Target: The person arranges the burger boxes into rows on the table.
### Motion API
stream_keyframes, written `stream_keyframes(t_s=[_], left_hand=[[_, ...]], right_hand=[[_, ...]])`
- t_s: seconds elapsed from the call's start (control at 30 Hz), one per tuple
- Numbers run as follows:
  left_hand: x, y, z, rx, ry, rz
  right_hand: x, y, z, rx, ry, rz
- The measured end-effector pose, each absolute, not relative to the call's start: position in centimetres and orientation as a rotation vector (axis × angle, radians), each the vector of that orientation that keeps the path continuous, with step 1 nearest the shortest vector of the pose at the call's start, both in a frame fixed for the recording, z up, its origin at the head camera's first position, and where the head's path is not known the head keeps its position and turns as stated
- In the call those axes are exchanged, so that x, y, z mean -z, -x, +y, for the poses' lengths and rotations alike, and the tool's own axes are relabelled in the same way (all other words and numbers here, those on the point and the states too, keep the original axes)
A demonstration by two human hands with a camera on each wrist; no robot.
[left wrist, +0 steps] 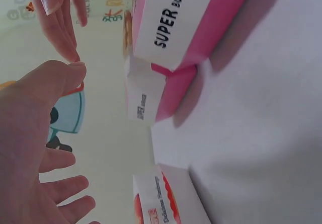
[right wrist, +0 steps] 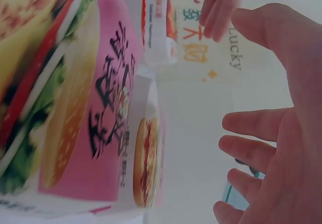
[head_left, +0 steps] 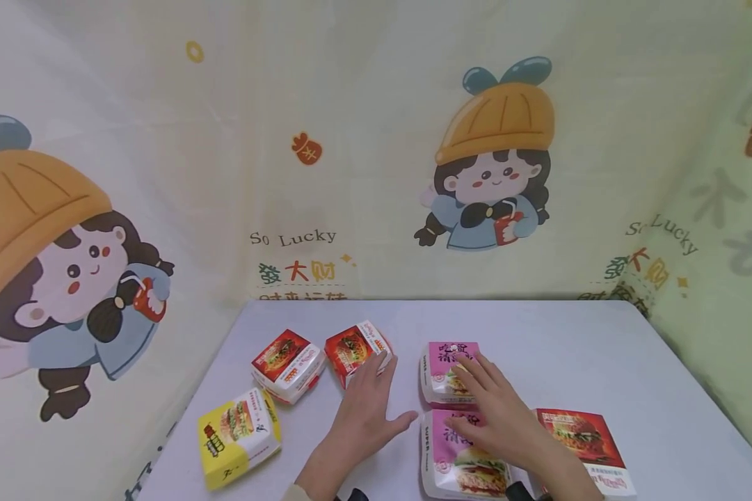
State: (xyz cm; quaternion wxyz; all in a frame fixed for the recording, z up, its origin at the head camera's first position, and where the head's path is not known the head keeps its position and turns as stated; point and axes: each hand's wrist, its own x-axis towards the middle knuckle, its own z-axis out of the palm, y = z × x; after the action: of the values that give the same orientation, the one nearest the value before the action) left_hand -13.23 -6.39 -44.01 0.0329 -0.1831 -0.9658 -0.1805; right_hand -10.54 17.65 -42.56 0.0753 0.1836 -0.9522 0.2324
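Six cardboard burger boxes lie on a pale, smooth surface hemmed in by a cartoon-printed cloth backdrop. At the far left sit two red boxes, one left of the other; a yellow box lies nearer, at the left. Two pink boxes stand in a column, the far one just beyond the near one, and a flat red box lies to their right, its near end cut off by the frame.

The left hand rests with straight, spread fingers, its fingertips at the right-hand red box. The right hand lies flat and relaxed across both pink boxes, covering part of their printed tops, gripping nothing.

The boxes are glossy, square-edged, with burger photographs and lettering; the wrist views show "SUPER" on a pink box's white side. Those views are close and blurred.
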Motion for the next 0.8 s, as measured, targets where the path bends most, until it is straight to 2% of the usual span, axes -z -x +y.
stream_keyframes(t_s=[0.8], left_hand=[[43.4,15.5,-9.9,0.592,0.368,-3.001]], right_hand=[[41.9,14.3,13.5,-0.706,-0.598,-2.938]])
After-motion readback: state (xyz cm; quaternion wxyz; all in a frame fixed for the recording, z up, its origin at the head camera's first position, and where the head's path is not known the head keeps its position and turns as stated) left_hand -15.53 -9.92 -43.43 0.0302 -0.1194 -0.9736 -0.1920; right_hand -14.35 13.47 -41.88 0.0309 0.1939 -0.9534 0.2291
